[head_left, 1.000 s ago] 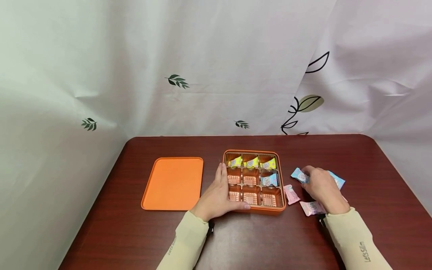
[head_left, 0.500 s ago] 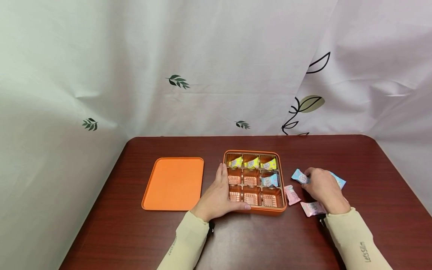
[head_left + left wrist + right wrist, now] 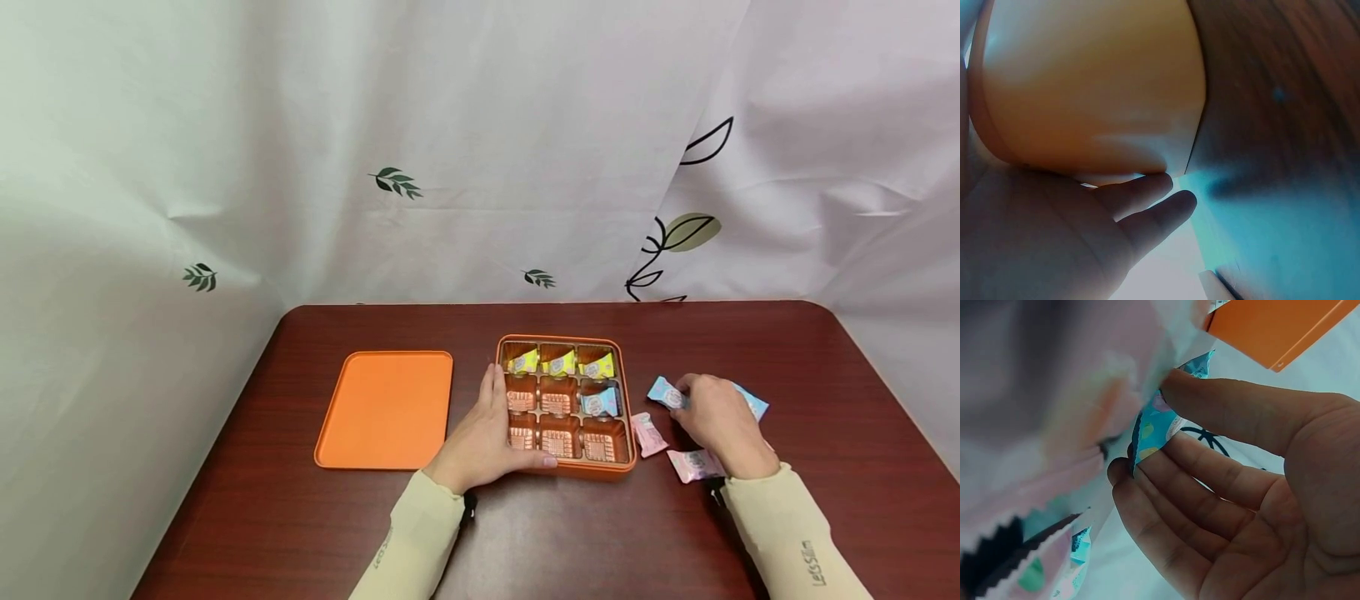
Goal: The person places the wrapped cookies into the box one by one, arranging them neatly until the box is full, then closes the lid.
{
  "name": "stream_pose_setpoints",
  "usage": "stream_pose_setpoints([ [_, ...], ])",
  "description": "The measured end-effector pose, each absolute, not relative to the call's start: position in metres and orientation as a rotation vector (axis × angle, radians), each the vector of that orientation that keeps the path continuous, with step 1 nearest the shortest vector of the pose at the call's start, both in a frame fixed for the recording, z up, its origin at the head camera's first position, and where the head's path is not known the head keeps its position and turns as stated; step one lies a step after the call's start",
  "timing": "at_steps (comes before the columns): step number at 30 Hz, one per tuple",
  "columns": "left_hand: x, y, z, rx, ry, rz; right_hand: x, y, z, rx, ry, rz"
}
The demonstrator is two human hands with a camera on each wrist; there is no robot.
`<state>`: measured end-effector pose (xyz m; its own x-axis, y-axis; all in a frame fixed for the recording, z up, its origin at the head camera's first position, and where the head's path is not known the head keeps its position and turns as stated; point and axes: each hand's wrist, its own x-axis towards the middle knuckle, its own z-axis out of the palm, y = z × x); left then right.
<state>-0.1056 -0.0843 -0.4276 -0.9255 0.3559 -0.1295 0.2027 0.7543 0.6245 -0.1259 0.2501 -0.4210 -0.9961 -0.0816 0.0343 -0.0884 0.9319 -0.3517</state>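
Observation:
An orange box [image 3: 600,472] with a copper-coloured divided insert sits mid-table. Yellow-wrapped candies [image 3: 558,362] occupy its far row, and a blue-wrapped candy [image 3: 600,402] lies in the right compartment of the middle row. My left hand [image 3: 480,442] rests on the near left corner, straight fingers along the left side and thumb along the front; in the left wrist view the fingertips [image 3: 1175,203] lie beside the box wall [image 3: 1104,87]. Right of the box, my right hand [image 3: 720,421] pinches another blue-wrapped candy [image 3: 663,392] between thumb and fingers; the right wrist view shows this candy [image 3: 1159,428] closely.
An orange lid [image 3: 384,408] lies flat left of the box. Around my right hand are pink-wrapped candies [image 3: 649,435] and a further blue wrapper [image 3: 752,402], partly hidden by the hand. A pale curtain [image 3: 480,150] hangs behind the table [image 3: 570,542].
Almost nothing differs. My right hand stays at the blue-wrapped candy and my left hand stays on the box; the whole head view has shifted very slightly.

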Motion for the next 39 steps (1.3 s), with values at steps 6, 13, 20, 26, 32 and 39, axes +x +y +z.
stream_pose_setpoints([
  [6,-0.106,-0.085,-0.429,0.447,2.719,0.912,-0.125,0.25,-0.417,0.12,-3.048,0.585],
  [13,-0.107,-0.085,-0.429,0.454,2.725,0.902,-0.123,0.249,-0.413,0.123,-3.004,0.584],
  [20,-0.107,-0.084,-0.428,0.452,2.723,0.898,-0.12,0.243,-0.405,0.136,-2.924,0.594],
  [26,-0.108,-0.084,-0.428,0.451,2.727,0.891,-0.118,0.239,-0.4,0.127,-2.892,0.62],
  [32,-0.107,-0.085,-0.429,0.451,2.727,0.898,-0.116,0.235,-0.395,0.147,-2.834,0.613],
  [39,-0.107,-0.085,-0.429,0.45,2.721,0.91,-0.113,0.227,-0.389,0.184,-2.795,0.627],
])
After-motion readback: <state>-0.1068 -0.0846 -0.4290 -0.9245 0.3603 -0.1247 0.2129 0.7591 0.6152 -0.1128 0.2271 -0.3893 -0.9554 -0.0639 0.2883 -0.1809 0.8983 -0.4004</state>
